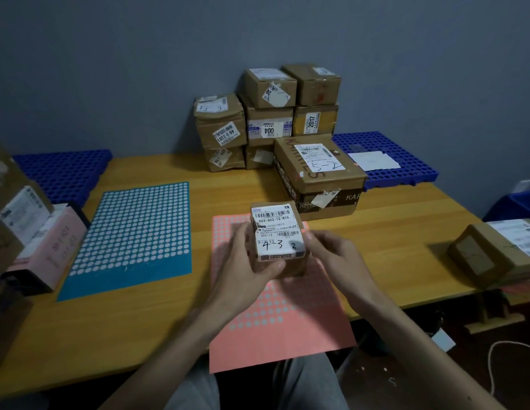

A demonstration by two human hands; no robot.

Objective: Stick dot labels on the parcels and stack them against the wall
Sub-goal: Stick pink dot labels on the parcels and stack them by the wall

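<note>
I hold a small cardboard parcel (277, 232) with a white shipping label marked "4-3" above the pink dot-label sheet (283, 327). My left hand (246, 267) grips its left side and lower edge, thumb across the front. My right hand (331, 253) grips its right side. A blue dot-label sheet (133, 238) lies flat to the left. Several parcels (266, 119) are stacked against the grey wall at the back. In front of that stack sits a larger box (320, 176) marked "5-2".
The wooden table (405, 241) carries blue perforated pallets at back left (62, 173) and back right (385, 158). More parcels lie at the left edge (24, 232) and the right edge (497, 250). A white cord (494, 368) lies on the floor.
</note>
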